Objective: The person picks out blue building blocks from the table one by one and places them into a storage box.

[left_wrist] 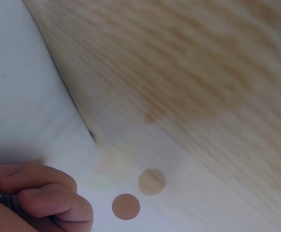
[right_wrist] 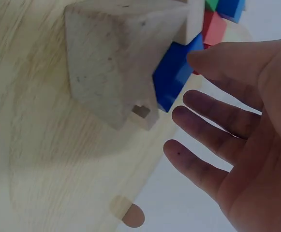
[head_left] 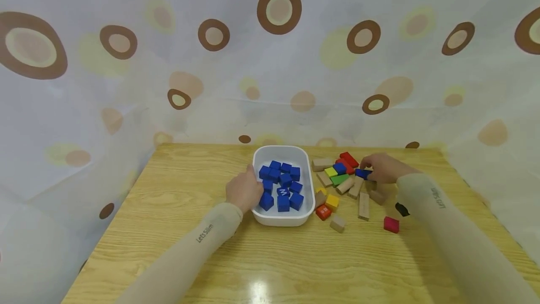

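A white tray (head_left: 283,220) holds several blue cubes (head_left: 283,203), one marked with a white letter. My left hand (head_left: 244,189) grips the tray's left rim; the left wrist view catches its curled fingers (left_wrist: 58,200) low in the corner, against the white wall. To the right of the tray, my right hand (head_left: 386,168) reaches over a blue block (head_left: 363,173) among mixed wooden blocks. In the right wrist view its upper digit touches the end of that blue block (right_wrist: 176,77). The other fingers (right_wrist: 198,169) stay extended and apart from it.
Plain wooden blocks (head_left: 363,206), a green block (head_left: 339,180), red blocks (head_left: 349,159) and a yellow block (head_left: 332,202) lie scattered right of the tray. A crimson block (head_left: 391,224) and a black piece (head_left: 402,209) sit nearer the right forearm. A patterned curtain (head_left: 270,74) borders the wooden table (head_left: 177,191).
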Available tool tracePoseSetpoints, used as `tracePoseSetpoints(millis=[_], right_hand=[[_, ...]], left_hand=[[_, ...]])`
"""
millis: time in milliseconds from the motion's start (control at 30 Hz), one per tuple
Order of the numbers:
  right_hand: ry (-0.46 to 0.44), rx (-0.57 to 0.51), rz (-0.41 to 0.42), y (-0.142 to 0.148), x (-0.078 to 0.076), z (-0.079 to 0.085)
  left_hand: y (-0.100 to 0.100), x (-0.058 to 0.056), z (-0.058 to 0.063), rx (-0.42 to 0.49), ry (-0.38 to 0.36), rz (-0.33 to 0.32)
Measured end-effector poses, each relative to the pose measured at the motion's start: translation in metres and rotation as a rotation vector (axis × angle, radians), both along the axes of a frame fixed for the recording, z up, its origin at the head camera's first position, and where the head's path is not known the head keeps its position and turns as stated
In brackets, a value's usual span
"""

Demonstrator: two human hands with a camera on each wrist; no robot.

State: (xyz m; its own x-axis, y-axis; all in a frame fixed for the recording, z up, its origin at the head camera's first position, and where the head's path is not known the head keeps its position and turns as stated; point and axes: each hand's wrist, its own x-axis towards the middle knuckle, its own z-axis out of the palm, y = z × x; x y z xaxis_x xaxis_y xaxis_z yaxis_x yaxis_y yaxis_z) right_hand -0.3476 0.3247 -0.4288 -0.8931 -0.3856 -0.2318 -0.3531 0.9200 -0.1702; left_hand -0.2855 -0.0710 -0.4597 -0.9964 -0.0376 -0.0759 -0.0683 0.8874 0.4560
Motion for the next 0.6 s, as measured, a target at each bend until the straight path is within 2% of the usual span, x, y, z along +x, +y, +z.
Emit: tracePoseSetpoints(millis=[267,600], right_hand=[[0.014,0.001,-0.016,0.003,-0.005,-0.009],[0.071,-0.006,-0.002,0.002,-0.004,-0.014]], left_hand=[[0.000,0.001,0.002,0.021,0.003,0.001],[-0.001,0.000,0.000,0.021,0.004,-0.004]])
